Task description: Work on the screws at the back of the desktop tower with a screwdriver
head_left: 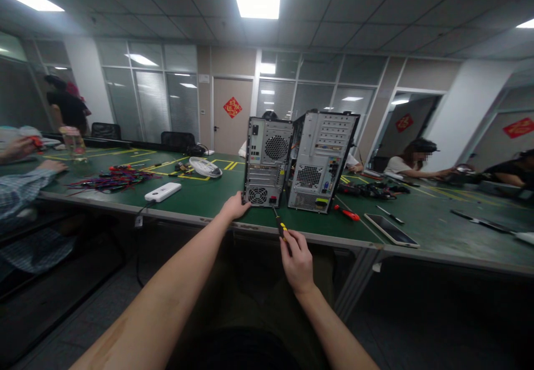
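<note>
A computer case point(267, 161) stands upright near the table's front edge, its rear panel with vents and ports facing me. My left hand point(236, 206) grips its lower left corner, with the fingertips partly hidden at the side. In my right hand point(297, 259), below the table edge, is a screwdriver point(281, 227) with a black and yellow handle. Its shaft points up at the bottom of the rear panel, right of the lower fan vent. Whether the tip touches a screw is too small to tell. A second, larger computer case point(309, 176) stands close on the right.
Right of the cases lie a red-handled tool point(347, 213), a smartphone point(391, 230) and dark cables point(371, 190). To the left are a white power strip point(163, 192), a heap of coloured cables point(114, 178) and a white oval object point(205, 167). People sit at both sides.
</note>
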### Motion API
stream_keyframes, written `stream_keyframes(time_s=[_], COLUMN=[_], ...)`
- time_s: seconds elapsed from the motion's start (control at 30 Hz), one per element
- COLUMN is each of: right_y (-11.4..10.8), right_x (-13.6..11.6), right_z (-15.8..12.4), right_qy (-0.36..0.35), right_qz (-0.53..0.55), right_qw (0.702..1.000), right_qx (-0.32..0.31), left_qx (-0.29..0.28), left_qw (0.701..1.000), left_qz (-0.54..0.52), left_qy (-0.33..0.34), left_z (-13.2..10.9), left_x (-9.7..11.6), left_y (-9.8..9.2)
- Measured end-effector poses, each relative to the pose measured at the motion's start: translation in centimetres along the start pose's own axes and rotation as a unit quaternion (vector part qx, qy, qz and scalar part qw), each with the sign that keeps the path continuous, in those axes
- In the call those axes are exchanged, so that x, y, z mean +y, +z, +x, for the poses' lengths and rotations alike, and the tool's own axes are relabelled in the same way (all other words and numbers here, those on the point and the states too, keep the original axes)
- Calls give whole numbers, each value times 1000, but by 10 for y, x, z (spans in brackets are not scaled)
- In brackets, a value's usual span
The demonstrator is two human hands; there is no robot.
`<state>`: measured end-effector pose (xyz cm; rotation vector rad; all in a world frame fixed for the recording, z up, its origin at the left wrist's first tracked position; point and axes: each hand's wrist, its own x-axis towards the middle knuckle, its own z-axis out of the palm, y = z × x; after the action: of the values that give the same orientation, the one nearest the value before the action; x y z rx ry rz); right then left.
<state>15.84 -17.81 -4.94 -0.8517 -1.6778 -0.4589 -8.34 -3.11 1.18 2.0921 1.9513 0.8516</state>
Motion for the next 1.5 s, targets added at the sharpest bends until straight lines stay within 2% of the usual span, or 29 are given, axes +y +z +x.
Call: stream_keyframes(time_s=[0.43, 1.17, 1.5], right_y=[-1, -1, 0], right_x=[0, -1, -4], right_z=[3, 1, 2], right_qy=[-8, -29, 20], right_qz=[-5, -20, 4], right_qw=[1000, 998, 999], right_qx=[0, -44, -27], left_qx=[3, 4, 5], left_qw=[1000, 1000, 1000], left_qz=[-1, 11, 5], left_qy=[1, 4, 6], left_z=[0, 2, 0], left_x=[0, -1, 0], left_y=[1, 3, 1])
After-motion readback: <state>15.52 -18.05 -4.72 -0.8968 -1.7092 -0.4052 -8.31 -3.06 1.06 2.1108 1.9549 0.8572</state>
